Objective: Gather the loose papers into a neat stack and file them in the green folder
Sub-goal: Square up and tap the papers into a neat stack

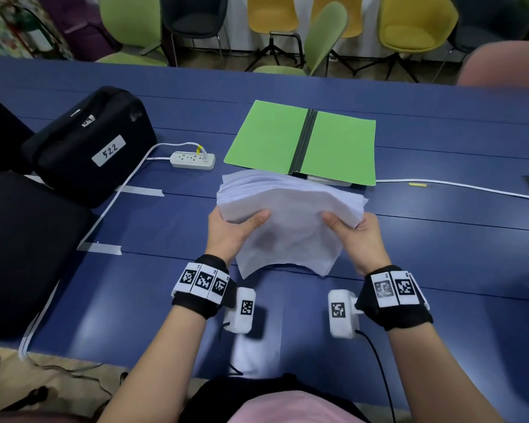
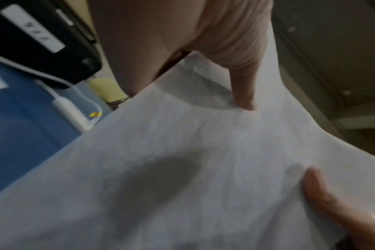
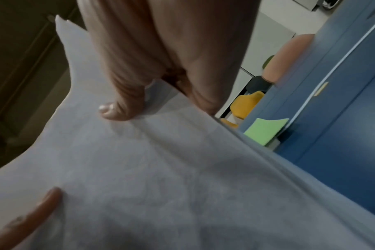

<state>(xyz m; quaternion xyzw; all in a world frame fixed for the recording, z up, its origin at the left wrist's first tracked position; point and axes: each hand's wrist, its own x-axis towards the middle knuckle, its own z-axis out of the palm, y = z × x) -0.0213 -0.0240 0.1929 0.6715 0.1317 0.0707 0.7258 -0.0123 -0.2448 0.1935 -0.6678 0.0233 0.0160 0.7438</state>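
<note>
A thick stack of white papers is lifted above the blue table, its near sheets sagging down. My left hand grips its left side, thumb on top and fingers hidden beneath. My right hand grips the right side the same way. The green folder lies open and flat just beyond the stack. Both wrist views are filled by the papers; the right one also shows a corner of the folder.
A black case labelled 522 stands at the left, with a white power strip and its cable beside it. Another white cable runs off to the right. Chairs line the far side.
</note>
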